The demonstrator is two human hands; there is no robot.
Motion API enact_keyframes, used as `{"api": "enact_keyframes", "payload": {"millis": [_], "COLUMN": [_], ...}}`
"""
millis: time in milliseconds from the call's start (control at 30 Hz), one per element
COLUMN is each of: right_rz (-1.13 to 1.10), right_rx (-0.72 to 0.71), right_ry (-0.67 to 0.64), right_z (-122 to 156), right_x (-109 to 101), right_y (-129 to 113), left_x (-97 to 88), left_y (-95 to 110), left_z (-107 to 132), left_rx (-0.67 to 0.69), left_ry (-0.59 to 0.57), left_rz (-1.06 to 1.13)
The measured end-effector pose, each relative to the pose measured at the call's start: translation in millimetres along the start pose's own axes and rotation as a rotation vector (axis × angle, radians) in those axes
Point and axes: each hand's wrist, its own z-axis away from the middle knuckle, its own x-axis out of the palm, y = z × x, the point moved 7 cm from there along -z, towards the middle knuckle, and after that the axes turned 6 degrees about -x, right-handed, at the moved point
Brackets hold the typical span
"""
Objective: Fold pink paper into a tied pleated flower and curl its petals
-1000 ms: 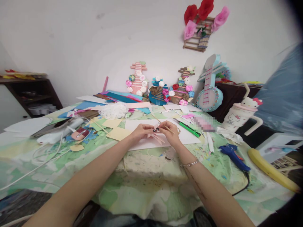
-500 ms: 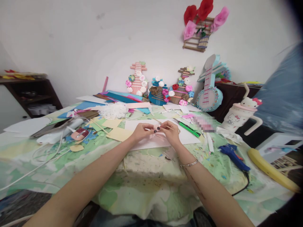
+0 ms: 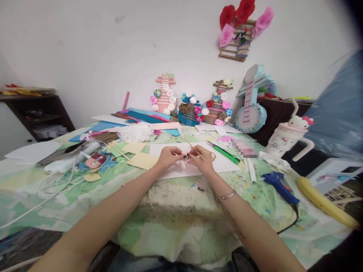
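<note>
— Grip status?

— Both narrow. Left hand (image 3: pixel 169 158) pinches a small, pale pink piece of folded paper (image 3: pixel 182 165) between thumb and fingertips. Right hand (image 3: pixel 204 163) has a thin tan wooden stick (image 3: pixel 200 154) across its fingers, their tips right at the paper. Exact contact too small to read.

— Paper location?

— Above the flat white rectangular board (image 3: pixel 224 164), toward its near edge. Can't tell if it touches down.

— Tips?

— My call: light left pinch so it doesn't crease, small stick moves, wrists steadied on the board's near edge.

— Surface?

— Table under a green-and-white patterned cloth (image 3: pixel 170 241). Green plastic cutter (image 3: pixel 227 154) lies by the board's right edge. Blue glue gun (image 3: pixel 280 187) sits toward the table's right edge, white power strip (image 3: pixel 70 158) toward the left.

— Room?

— Flower-trimmed paper lutes (image 3: pixel 189 111) along the table's far edge, plain white wall (image 3: pixel 99 49) behind.
</note>
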Motion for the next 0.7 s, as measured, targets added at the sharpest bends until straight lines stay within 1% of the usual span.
{"api": "enact_keyframes", "payload": {"millis": [100, 233, 467, 700], "right_rz": [0.007, -0.003, 0.107, 0.135], "right_rx": [0.012, 0.03, -0.033, -0.061], "right_ry": [0.01, 0.052, 0.041, 0.027], "right_z": [0.2, 0.2, -0.3, 0.3], "right_x": [-0.5, -2.8, -1.7, 0.8], "right_y": [0.4, 0.7, -5.2, -4.9], "left_x": [1.2, 0.2, 1.4, 4.5], "left_y": [-6.1, -6.1, -5.3, -2.4], "left_z": [-1.7, -3.0, -2.4, -1.4], "left_rx": [-0.067, -0.092, -0.081, -0.06], "left_ry": [-0.031, -0.048, -0.048, -0.075], "left_rz": [0.094, 0.131, 0.146, 0.181]}}
